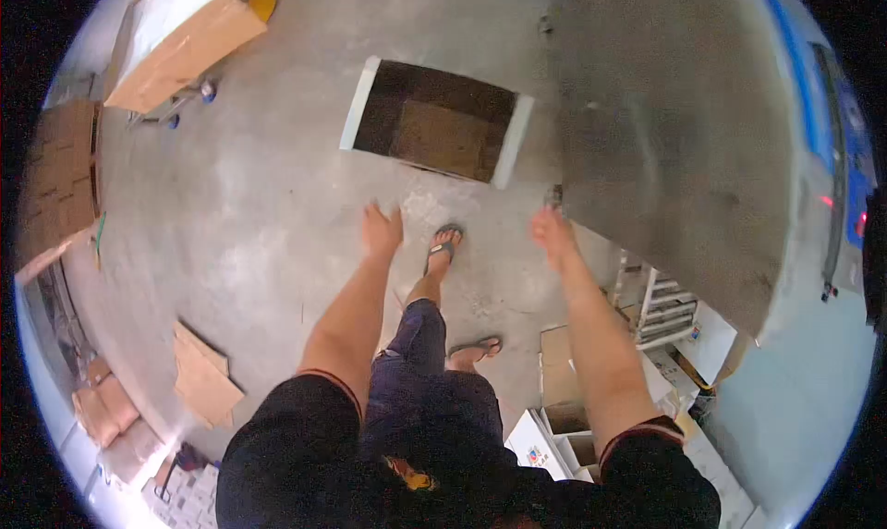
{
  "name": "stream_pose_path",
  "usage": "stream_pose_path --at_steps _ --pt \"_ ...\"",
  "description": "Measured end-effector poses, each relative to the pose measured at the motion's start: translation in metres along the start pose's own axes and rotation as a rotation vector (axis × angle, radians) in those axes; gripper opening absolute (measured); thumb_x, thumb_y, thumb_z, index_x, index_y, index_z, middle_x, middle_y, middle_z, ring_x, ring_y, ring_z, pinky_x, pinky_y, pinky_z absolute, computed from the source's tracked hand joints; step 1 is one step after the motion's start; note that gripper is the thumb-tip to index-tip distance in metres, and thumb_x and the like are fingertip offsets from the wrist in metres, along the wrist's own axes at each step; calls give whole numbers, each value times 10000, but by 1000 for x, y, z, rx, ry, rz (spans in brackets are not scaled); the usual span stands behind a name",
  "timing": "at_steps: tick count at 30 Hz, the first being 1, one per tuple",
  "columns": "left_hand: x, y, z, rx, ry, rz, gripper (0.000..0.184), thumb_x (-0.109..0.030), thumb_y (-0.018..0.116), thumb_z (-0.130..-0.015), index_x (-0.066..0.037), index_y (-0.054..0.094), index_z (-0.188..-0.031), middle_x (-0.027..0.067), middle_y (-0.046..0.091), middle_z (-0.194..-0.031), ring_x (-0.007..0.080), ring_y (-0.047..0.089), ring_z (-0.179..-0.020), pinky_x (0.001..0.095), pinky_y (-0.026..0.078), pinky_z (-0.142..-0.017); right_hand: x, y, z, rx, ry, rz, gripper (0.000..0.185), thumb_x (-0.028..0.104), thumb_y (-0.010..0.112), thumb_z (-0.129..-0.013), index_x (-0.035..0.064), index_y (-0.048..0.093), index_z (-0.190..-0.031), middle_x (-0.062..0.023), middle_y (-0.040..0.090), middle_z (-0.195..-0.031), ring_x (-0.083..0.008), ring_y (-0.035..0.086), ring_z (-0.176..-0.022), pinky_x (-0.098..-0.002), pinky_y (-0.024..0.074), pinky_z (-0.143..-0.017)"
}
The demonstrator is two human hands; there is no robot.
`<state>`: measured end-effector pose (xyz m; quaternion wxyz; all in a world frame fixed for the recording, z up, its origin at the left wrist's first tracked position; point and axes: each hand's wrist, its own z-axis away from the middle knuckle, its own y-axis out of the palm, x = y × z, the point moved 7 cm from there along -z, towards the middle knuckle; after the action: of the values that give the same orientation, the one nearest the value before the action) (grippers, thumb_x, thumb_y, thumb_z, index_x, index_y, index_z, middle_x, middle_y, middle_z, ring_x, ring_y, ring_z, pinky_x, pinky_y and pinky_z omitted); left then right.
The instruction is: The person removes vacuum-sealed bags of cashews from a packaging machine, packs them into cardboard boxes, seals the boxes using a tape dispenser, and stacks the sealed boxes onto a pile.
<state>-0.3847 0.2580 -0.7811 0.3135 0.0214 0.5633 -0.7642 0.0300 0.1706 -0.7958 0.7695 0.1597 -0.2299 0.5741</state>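
An open cardboard box (439,118) with a dark brown inside and white side edges lies ahead of me, above the concrete floor or on it; I cannot tell which. My left hand (381,231) is a short way below the box's near side, apart from it, thumb and fingers spread with nothing in them. Farther right, my right hand (553,236) is held out with its fingers loosely bent and somewhat blurred, and no object shows in it. It appears beside the near corner of a large grey-brown tabletop (674,150), where a small dark fitting (553,196) shows.
A large carton (189,53) rests on a wheeled cart at upper left, near stacked brown cardboard (60,182). Flat cardboard pieces (205,374) lie on the floor at left. White boxes (545,446) and a metal rack (665,307) stand at my right.
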Motion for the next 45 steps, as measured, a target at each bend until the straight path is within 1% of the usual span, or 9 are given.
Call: stream_pose_path --at_steps 3,7,12,16,20,22,29,43,45 --pt "-28 62 106 666 456 -73 356 -308 526 -907 -17 627 -1086 263 645 -1069 390 615 -1057 482 480 -893 -46 -38 81 -112 -54 -81 379 371 523 -993 41 591 -1167 -86 674 -1004 -168 645 -852 -313 536 -725" --pt "-8 134 208 632 1037 -394 850 -238 688 -758 28 258 -1441 251 541 -1299 400 559 -1171 509 306 -1100 -165 -86 176 21 -256 -578 264 279 585 -963 68 605 -1119 -59 668 -898 -156 638 -755 -293 526 -644" --pt "-45 140 294 689 1700 -817 505 -242 732 -688 4 649 -1121 203 662 -1087 429 603 -1045 559 363 -1029 -394 -165 265 -427 -408 69 214 186 606 -932 47 609 -1096 -56 654 -831 -163 619 -696 -304 515 -622" --pt "-110 62 361 837 1154 -340 231 -239 654 -777 -22 676 -852 176 687 -907 363 664 -867 463 540 -732 -573 -223 391 -842 -262 -109 241 269 563 -956 46 629 -1020 -31 638 -779 -155 601 -663 -319 498 -584" --pt "-80 111 413 1135 526 -129 323 -286 590 -881 15 680 -952 200 690 -883 368 664 -841 413 528 -775 -656 -232 579 -1142 -26 -318 317 386 574 -946 80 650 -971 -17 620 -729 -144 584 -644 -311 478 -562" --pt "-95 147 468 1129 853 -458 360 -314 567 -898 17 677 -987 204 692 -909 373 661 -858 419 521 -784 -712 -211 630 -1278 126 -920 348 444 612 -911 103 657 -962 -20 624 -726 -141 583 -623 -297 466 -529" --pt "-193 190 701 1048 1731 -816 413 -418 531 -916 -67 687 -1066 184 680 -1067 352 627 -1041 441 483 -907 -788 -192 613 -1282 356 -737 418 478 591 -899 83 666 -1016 -50 648 -757 -154 587 -589 -307 445 -460" --pt "-418 411 946 993 1834 -603 423 -389 551 -937 -68 592 -1209 173 645 -1148 351 596 -1092 443 465 -929 -770 -451 460 -1484 369 67 639 635 485 -903 30 689 -890 -155 689 -799 -286 658 -669 -417 544 -592" --pt "-442 439 968 930 1812 -701 494 -396 564 -930 -64 529 -1293 186 589 -1251 369 548 -1170 462 442 -966 -757 -491 471 -1163 448 -444 597 592 500 -915 22 676 -911 -179 696 -805 -321 678 -716 -419 554 -627"
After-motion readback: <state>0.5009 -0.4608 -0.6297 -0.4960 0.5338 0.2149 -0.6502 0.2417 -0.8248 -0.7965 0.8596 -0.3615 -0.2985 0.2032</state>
